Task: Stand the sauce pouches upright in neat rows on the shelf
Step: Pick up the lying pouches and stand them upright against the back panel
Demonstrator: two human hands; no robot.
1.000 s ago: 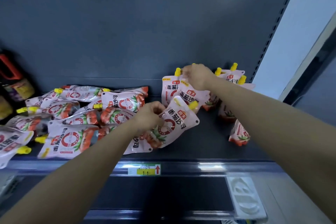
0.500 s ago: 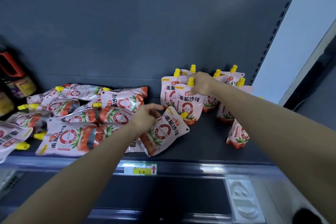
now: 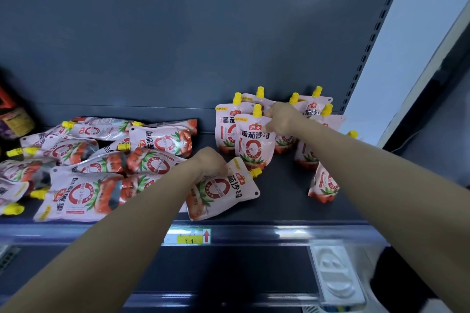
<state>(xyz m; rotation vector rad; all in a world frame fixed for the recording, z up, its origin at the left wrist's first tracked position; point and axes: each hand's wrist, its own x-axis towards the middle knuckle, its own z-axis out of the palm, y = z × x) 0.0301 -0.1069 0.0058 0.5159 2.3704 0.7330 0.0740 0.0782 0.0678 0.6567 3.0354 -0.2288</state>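
Now set upright, a sauce pouch point(image 3: 255, 143) stands at the shelf's point(image 3: 287, 193) two o'clock, right hand point(image 3: 281, 119) pinching its top; left hand point(image 3: 209, 161) grips a limp, floppy pouch point(image 3: 221, 189), best held near the spout.

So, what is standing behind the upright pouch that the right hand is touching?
Behind the front upright pouch stands another pouch, shifted left, with one more yellow cap further back. The right hand hides the rest.

Head view: worn on the head (sole camera), close, facing forward and down over the shelf point(image 3: 292, 201) front edge.
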